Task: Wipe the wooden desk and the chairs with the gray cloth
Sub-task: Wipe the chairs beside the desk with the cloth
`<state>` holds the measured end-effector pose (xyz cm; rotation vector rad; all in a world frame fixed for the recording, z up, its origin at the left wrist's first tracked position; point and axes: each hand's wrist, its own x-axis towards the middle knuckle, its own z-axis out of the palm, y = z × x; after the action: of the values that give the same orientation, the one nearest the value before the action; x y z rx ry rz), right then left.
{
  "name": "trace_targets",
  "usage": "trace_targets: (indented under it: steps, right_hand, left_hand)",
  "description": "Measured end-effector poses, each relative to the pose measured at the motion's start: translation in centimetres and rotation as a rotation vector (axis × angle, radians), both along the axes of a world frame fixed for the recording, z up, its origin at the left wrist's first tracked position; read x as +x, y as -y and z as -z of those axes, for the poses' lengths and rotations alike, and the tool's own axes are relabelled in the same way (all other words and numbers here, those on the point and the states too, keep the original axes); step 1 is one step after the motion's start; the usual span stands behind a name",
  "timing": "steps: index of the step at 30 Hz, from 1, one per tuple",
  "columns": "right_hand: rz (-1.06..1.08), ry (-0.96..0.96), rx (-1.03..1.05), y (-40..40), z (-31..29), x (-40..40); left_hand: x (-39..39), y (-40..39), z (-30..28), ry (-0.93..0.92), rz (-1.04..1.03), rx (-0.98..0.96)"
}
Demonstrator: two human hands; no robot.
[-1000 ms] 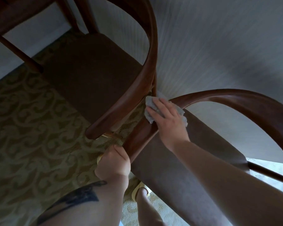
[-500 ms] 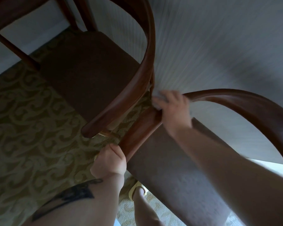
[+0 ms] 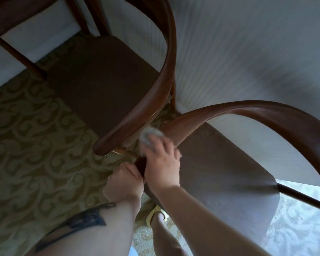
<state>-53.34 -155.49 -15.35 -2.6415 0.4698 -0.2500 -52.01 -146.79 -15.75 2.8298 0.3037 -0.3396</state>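
Two dark wooden chairs with curved backrests stand side by side. On the near chair [image 3: 266,115], my right hand [image 3: 162,163] presses the gray cloth [image 3: 151,135] onto the left end of the curved arm rail. Just below it, my left hand [image 3: 125,179] is closed around the tip of that same rail. The far chair [image 3: 166,58] has a brown padded seat, and its rail end sits just left of the cloth. The cloth is blurred by motion and partly hidden under my fingers. A dark corner of the wooden desk [image 3: 11,12] shows at the top left.
A green patterned carpet [image 3: 26,145] covers the floor on the left. A pale striped wall [image 3: 248,43] runs behind the chairs. My leg and a yellow slipper [image 3: 156,212] are below the near chair's brown seat [image 3: 220,172]. Sunlight falls on the floor at the lower right.
My right hand slid the cloth down the near chair's rail toward its left end, close above my left hand. The left hand kept its grip on the rail tip.
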Motion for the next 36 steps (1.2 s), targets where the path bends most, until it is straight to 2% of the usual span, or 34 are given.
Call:
trace_targets:
  steps: [2, 3, 4, 5, 8, 9, 10, 11, 14, 15, 16, 18, 20, 22, 23, 24, 25, 27, 29, 31, 33, 36]
  right_hand:
    - [-0.335, 0.001, -0.099, 1.2, 0.3, -1.6]
    - [-0.440, 0.008, -0.156, 3.3, 0.4, -1.7]
    - [-0.459, 0.008, -0.202, 5.5, 0.7, -1.4]
    - [-0.366, 0.005, -0.217, 7.4, 0.8, -0.9]
    - [0.194, -0.035, -0.134, 7.0, 0.2, 0.5]
    - [0.293, -0.029, -0.099, 4.8, 0.1, 0.6]
    - [0.282, -0.016, -0.064, 2.5, 0.0, 0.5]
    - [0.174, 0.020, -0.052, 0.6, -0.1, 0.1]
    - [-0.396, 0.096, -0.148, 0.9, 0.9, -1.9]
    - [-0.512, 0.078, -0.199, 3.1, 1.1, -1.8]
    - [-0.536, 0.061, -0.249, 5.4, 1.2, -1.4]
    - [-0.317, 0.012, -0.313, 10.0, 1.1, -0.2]
    - [0.046, -0.031, -0.258, 12.6, 0.2, 1.1]
    - [0.355, -0.012, -0.163, 10.6, -0.8, 2.1]
    - [0.415, -0.025, -0.101, 8.5, -1.1, 2.4]
    - [0.365, -0.028, -0.045, 5.9, -1.2, 2.2]
    - [0.218, -0.018, -0.017, 3.3, -1.1, 1.8]
    - [-0.185, 0.037, -0.048, 0.1, -0.6, -0.3]
    - [-0.395, 0.060, -0.072, 2.7, -0.3, -1.1]
    - [-0.346, 0.060, -0.130, 7.0, 0.1, -0.6]
    - [-0.156, 0.055, -0.183, 10.6, 0.4, 0.3]
    - [0.183, 0.027, -0.122, 7.9, 0.2, 0.9]
  left_hand:
    - [0.0, 0.0, 0.1, 0.014, -0.015, -0.007]
    - [0.0, -0.1, 0.1, 0.016, -0.008, -0.005]
    - [0.0, -0.1, 0.1, 0.005, 0.009, -0.002]
    - [0.1, -0.2, -0.1, -0.006, 0.024, 0.008]
    - [0.1, -0.1, -0.2, -0.032, 0.022, 0.022]
    - [0.1, -0.1, -0.1, -0.030, 0.008, 0.013]
    - [0.1, 0.0, 0.0, -0.024, -0.006, 0.012]
    - [0.0, 0.1, 0.2, -0.021, -0.018, 0.018]
    - [0.1, 0.2, 0.3, 0.004, 0.005, 0.029]
    - [0.2, 0.2, 0.3, -0.015, 0.011, 0.030]
    - [0.2, 0.1, 0.1, -0.043, 0.021, 0.037]
    - [0.4, 0.0, -0.2, -0.078, 0.030, 0.062]
    - [0.3, 0.0, -0.3, -0.091, 0.044, 0.068]
    - [0.3, -0.1, -0.3, -0.076, 0.038, 0.054]
    - [0.2, -0.1, -0.2, -0.059, 0.035, 0.044]
    - [0.2, 0.0, -0.2, -0.042, 0.035, 0.036]
    - [0.2, 0.1, -0.3, -0.032, 0.033, 0.037]
    - [0.2, 0.3, -0.5, -0.050, 0.022, 0.054]
    - [0.2, 0.4, -0.6, -0.039, 0.015, 0.033]
    - [0.2, 0.3, -0.7, -0.031, 0.040, 0.030]
    - [0.2, 0.3, -0.9, -0.059, 0.048, 0.047]
    - [0.0, 0.5, -1.0, -0.031, 0.000, 0.030]
